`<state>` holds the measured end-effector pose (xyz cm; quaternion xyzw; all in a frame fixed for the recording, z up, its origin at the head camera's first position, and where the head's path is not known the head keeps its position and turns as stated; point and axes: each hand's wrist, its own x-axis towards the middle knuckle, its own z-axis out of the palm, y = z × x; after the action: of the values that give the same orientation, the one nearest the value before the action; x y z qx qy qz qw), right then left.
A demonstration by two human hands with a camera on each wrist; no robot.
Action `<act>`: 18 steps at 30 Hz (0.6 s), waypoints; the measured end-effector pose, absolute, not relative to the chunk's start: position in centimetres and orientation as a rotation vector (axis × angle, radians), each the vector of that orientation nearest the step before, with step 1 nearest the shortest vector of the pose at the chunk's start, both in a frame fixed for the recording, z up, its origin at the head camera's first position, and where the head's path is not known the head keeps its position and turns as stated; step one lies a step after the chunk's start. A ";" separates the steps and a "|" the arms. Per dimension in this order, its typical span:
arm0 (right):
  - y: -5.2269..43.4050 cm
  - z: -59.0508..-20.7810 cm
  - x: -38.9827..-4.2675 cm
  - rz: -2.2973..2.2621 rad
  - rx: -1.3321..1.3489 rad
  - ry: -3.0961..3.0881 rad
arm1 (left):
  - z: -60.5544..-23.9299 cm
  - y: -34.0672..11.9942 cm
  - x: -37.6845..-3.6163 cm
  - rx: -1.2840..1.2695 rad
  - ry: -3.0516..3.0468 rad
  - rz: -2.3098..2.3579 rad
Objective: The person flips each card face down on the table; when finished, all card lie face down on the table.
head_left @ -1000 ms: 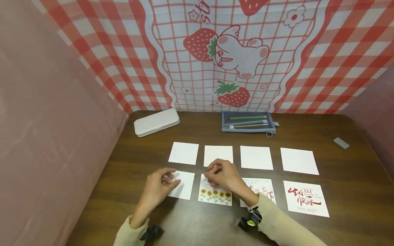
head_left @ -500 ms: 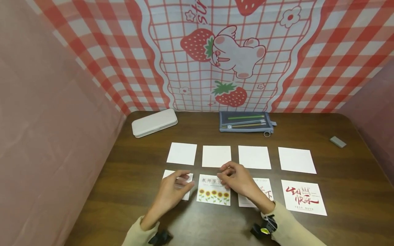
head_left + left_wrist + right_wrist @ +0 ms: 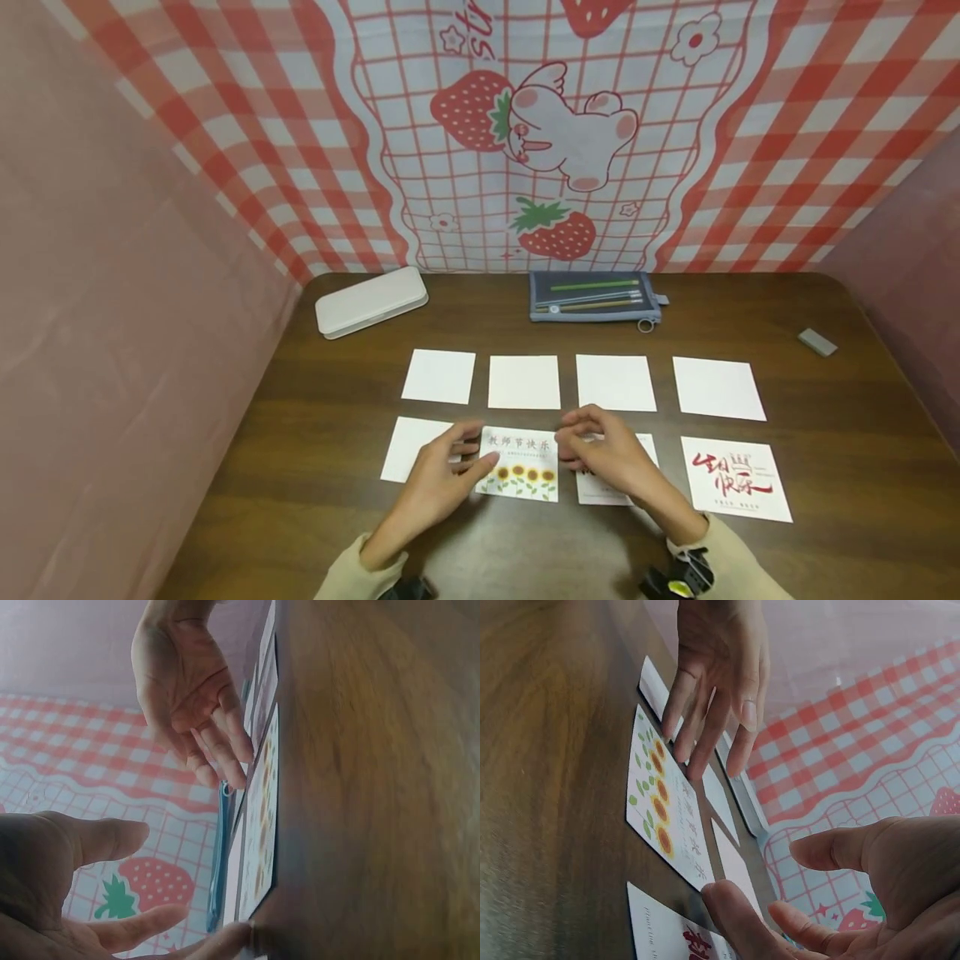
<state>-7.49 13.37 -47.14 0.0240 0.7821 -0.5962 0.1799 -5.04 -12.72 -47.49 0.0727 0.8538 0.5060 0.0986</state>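
Left hand [image 3: 442, 475] fingers spread, right hand [image 3: 611, 457] relaxed — we flank sunflower card [image 3: 520, 465] at lower centre; nudge edges evenly, keep card flat.

The right hand [image 3: 607, 454] covers most of the red-lettered card [image 3: 592, 487] at its 5 o'clock. The left hand [image 3: 442, 475] hides a corner of the blank card [image 3: 408, 448]. The sunflower card [image 3: 520, 463]'s small print is unreadable.

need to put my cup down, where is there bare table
Bare wood lies between the white case and the pencil pouch, and right of the cards round the eraser. The card grid is crowded; both hands flank the sunflower card.
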 end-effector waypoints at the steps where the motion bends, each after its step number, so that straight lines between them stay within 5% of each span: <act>1: 13.4 -47.1 -7.3 -1.695 0.066 2.195 | -47.4 -12.7 -5.0 0.219 2.525 1.497; 18: 13.9 -46.8 -5.8 -1.816 0.084 1.964 | -47.1 -12.4 -3.8 0.210 2.534 1.499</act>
<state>-5.80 13.88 -46.84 0.0305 0.7141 -0.6603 0.2303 -3.81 -12.36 -47.07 0.0709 0.8547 0.5055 0.0947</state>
